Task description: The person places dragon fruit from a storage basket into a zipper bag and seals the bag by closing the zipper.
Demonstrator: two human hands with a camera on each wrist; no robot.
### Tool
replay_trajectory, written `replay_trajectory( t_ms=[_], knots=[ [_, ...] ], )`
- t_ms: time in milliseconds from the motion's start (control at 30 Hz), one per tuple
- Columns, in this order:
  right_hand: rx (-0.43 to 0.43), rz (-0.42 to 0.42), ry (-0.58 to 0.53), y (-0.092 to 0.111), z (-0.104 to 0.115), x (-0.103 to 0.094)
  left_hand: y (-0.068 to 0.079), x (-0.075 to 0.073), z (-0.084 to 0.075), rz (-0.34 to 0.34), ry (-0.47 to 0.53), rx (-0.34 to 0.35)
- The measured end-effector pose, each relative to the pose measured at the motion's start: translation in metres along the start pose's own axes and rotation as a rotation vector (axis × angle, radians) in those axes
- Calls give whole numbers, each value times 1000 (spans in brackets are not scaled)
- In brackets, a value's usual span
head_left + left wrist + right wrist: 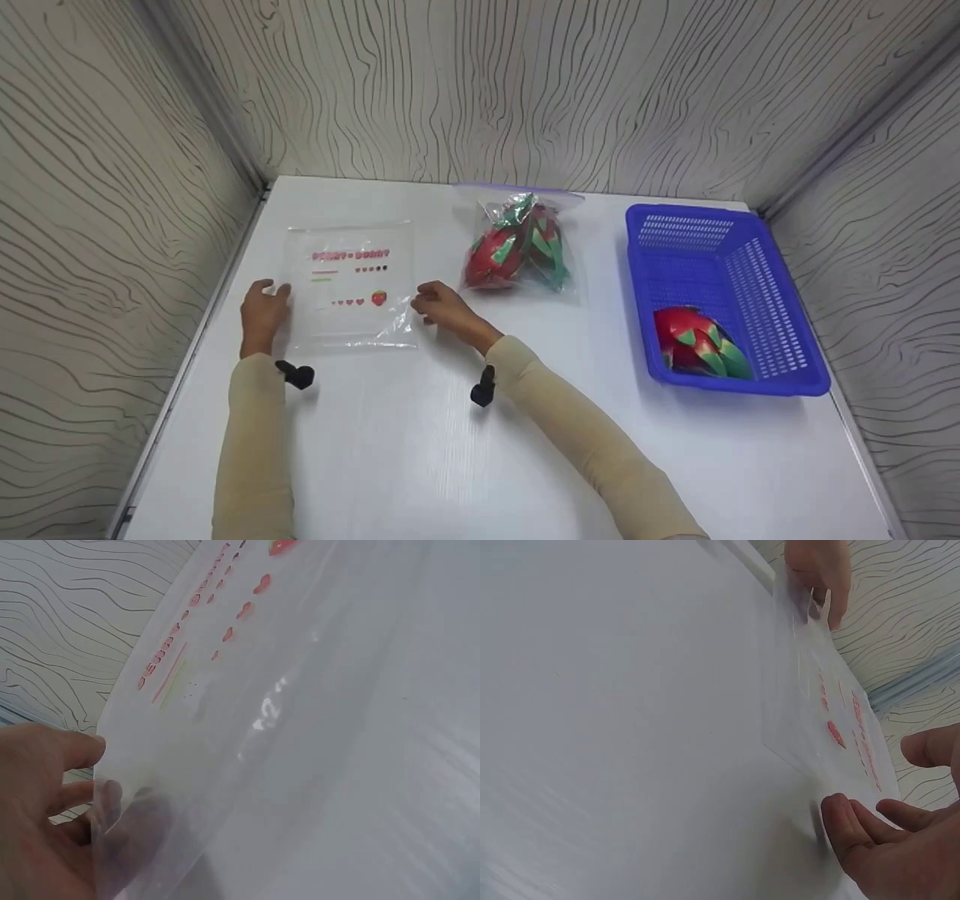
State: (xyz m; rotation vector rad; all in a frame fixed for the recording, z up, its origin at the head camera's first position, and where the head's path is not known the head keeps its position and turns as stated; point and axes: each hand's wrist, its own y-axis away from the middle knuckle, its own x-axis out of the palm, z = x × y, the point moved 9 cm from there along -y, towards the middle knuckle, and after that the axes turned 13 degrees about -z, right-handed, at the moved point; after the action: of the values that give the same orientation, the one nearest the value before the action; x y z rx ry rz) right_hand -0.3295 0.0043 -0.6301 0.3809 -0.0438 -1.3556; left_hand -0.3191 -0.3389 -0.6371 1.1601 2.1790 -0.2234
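Along the far left of the frame, a pale wood-patterned wall (75, 247); to its right, the white table (420, 450). Left of centre, the left hand (264, 315), at the left edge of a clear bag (351, 286), thumb and fingers spread apart at the tips, some fingertips visible through the film in the left wrist view; hard to tell whether gripping that edge or merely touching it. Below, a black clip (301, 376) at the wrist and a tan sleeve (255, 442) down to the bottom edge. Next, the bag itself, spread out over the table left of the frame's middle, with red lettering (350, 255) across the upper part and a strawberry print (379, 298) at lower right. Just beside its right edge, the right hand (446, 307), thumb apart from loosely bent fingers. Then another clip (482, 391) and another sleeve (592, 435), slanting to the lower right. Above, a purple-topped second bag (555, 196), with red-and-green fruits (496, 255) inside. Farther right, a blue basket (742, 385), with one fruit (682, 330) in its lower left part.
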Motion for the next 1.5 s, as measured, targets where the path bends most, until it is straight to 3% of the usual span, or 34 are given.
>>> replay_trajectory(
  t_ms=[267,500,733,967,1200,1500],
  knots=[
    [-10,-28,18,-1,-2,-4,4,0,-1,3,23,12],
    [62,-70,-64,-4,-10,-5,8,10,-4,100,194,-24],
    [74,-68,-60,-4,-14,-7,12,13,-9,104,281,1],
    [-39,-79,-40,-6,-6,-12,26,5,-30,150,486,-21],
    [-196,-58,-16,-3,8,-18,38,2,-45,184,545,-53],
    [-293,-82,-40,-3,14,-31,37,0,-55,151,613,14]
  ],
)
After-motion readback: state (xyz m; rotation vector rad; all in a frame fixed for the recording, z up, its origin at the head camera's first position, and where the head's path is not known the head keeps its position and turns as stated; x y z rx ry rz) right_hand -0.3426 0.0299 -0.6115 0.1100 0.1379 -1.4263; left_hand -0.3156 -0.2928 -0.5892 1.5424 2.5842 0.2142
